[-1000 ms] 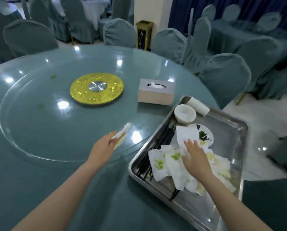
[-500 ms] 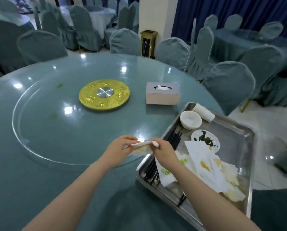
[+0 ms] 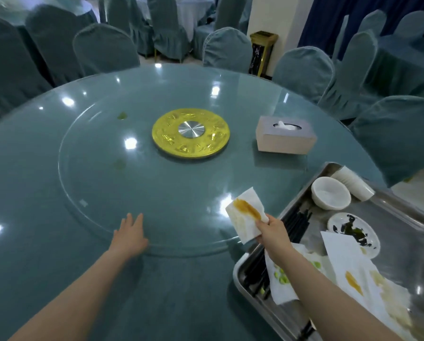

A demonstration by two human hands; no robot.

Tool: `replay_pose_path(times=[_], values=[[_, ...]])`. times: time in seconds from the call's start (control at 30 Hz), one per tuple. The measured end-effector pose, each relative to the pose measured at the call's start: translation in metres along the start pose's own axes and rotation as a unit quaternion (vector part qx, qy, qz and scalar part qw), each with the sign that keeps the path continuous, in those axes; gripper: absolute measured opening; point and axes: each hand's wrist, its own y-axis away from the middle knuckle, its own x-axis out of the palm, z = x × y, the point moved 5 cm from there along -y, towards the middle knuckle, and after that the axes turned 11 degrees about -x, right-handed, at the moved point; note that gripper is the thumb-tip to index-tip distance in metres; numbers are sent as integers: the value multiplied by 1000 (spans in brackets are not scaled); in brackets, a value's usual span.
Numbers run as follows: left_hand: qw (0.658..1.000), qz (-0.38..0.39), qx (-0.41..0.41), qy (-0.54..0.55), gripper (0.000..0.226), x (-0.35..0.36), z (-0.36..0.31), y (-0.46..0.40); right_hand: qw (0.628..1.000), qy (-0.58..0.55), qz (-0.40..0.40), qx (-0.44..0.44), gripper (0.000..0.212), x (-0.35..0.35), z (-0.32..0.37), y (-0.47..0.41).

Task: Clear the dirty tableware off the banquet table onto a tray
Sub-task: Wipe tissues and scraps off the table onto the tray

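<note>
one stained napkin (image 3: 246, 215), long axis upright

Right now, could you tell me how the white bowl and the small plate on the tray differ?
The white bowl is deep and looks clean inside; the small plate is flat and carries dark green scraps. The white bowl sits at the tray's far end, against the paper cups; the small plate lies nearer, its near edge under a stained napkin. Both are round, white and upright.
</note>
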Motion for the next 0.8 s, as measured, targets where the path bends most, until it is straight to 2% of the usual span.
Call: replay_pose_path(times=[0.13, 0.3, 0.47, 0.53, 0.63, 0.73, 0.8], values=[[998, -21, -9, -54, 70, 14, 2, -3, 999, 18, -36, -28, 28, 2, 4, -14], [997, -15, 42, -65, 66, 24, -17, 8, 993, 56, -67, -77, 24, 25, 16, -25], [978, 48, 169, -110, 58, 29, -42, 26, 990, 72, -73, -94, 21, 53, 14, -27], [971, 76, 214, -73, 55, 30, -49, 30, 990, 74, -76, -99, 29, 58, 10, -27], [963, 100, 233, 92, 52, 28, -55, 35, 986, 102, -75, -105, 27, 61, 7, -29], [957, 50, 188, 217, 53, 19, -37, 28, 980, 154, -63, -107, 25, 62, 5, -32], [958, -10, 157, 241, 57, 12, -16, 15, 976, 180, -47, -109, 27, 64, 3, -35]])
